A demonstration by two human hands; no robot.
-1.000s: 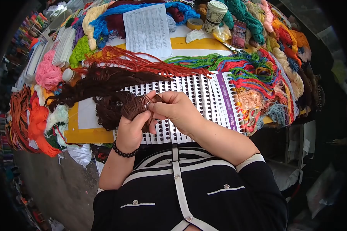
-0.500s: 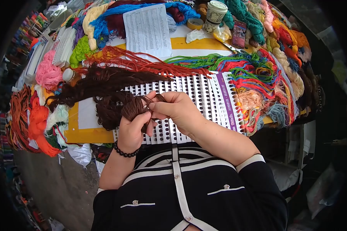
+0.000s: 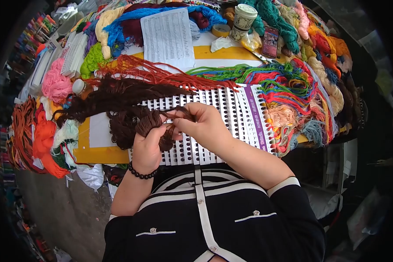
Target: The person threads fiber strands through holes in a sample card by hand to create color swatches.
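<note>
A looped skein of dark brown embroidery thread (image 3: 149, 124) is gripped in my left hand (image 3: 147, 148), thumb across its front. My right hand (image 3: 203, 123) pinches a few brown strands pulled out to the right of the skein. Part of the fingers behind the thread is hidden. Beneath both hands lie white cards with rows of punched holes (image 3: 225, 109), one edged in purple. More dark brown thread (image 3: 122, 94) is spread across the cards' upper left. Rust-red strands (image 3: 161, 74) run along their top edge.
Multicoloured thread (image 3: 288, 87) is heaped at the right, with orange-red skeins (image 3: 44, 126) at the left. Behind the cards are a printed sheet (image 3: 168, 37), a patterned paper cup (image 3: 243, 22), a tape roll (image 3: 220, 29), a phone (image 3: 270, 41) and scissors (image 3: 261, 56). A small jar (image 3: 79, 87) stands left.
My right hand has moved slightly right, away from my left, drawing brown strands out from the skein. My left hand keeps its hold in nearly the same place.
</note>
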